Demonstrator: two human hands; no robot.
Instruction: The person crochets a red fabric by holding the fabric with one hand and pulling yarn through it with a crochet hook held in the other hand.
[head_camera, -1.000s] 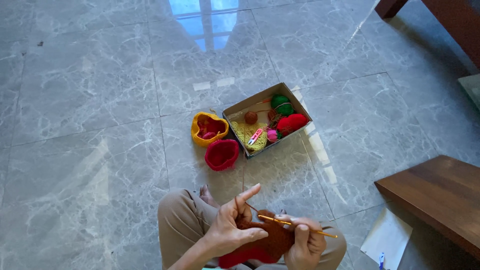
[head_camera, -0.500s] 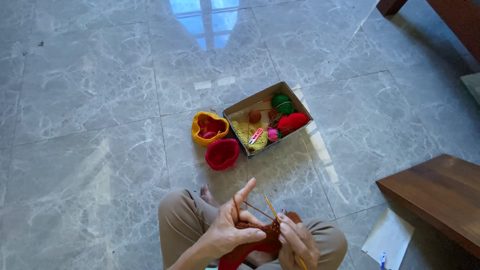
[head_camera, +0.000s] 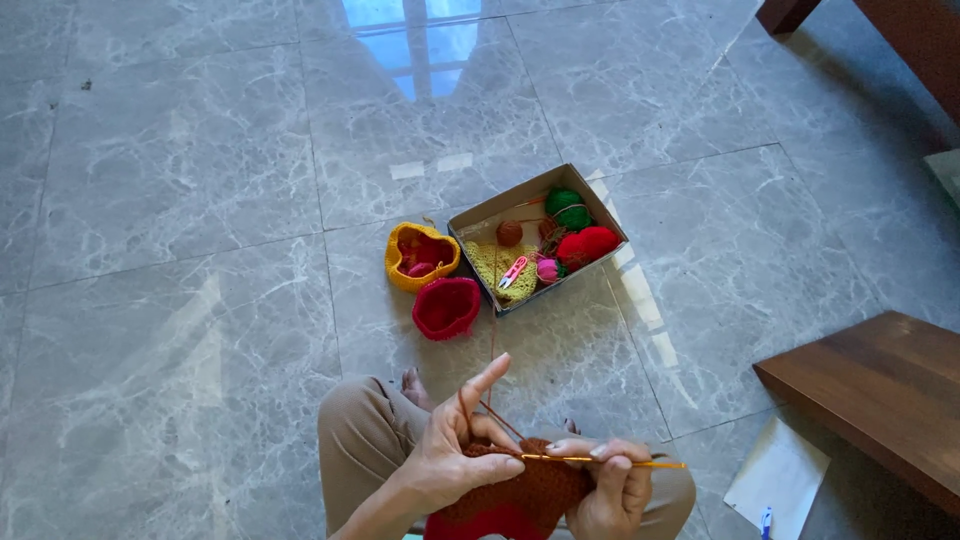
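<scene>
The crochet piece (head_camera: 520, 490), a rust-brown and red fabric with a bumpy stitched texture, lies in the lap of a person sitting on the floor, pinched between both hands directly below the camera. The left hand (head_camera: 455, 455) grips its upper left edge with thumb and middle fingers closed on the fabric, while the index finger sticks up and carries a taut brown yarn (head_camera: 492, 350). The right hand (head_camera: 610, 480) is curled narrow around a thin yellow hook (head_camera: 600, 461). The hook's long axis runs nearly level, left to right, with its tip at the top edge of the fabric just beside the left fingertips and its handle end sticking out past the right hand. So the working edge sits between the hands, closer to the left one. The yarn rises from the raised finger away toward an open cardboard box (head_camera: 590, 196) farther out on the glossy grey marble floor (head_camera: 180, 200). The box holds round balls of green, red, brown and pink yarn. Just left of the box sit two soft crocheted bowls, one red (head_camera: 446, 308), one yellow (head_camera: 421, 256).
</scene>
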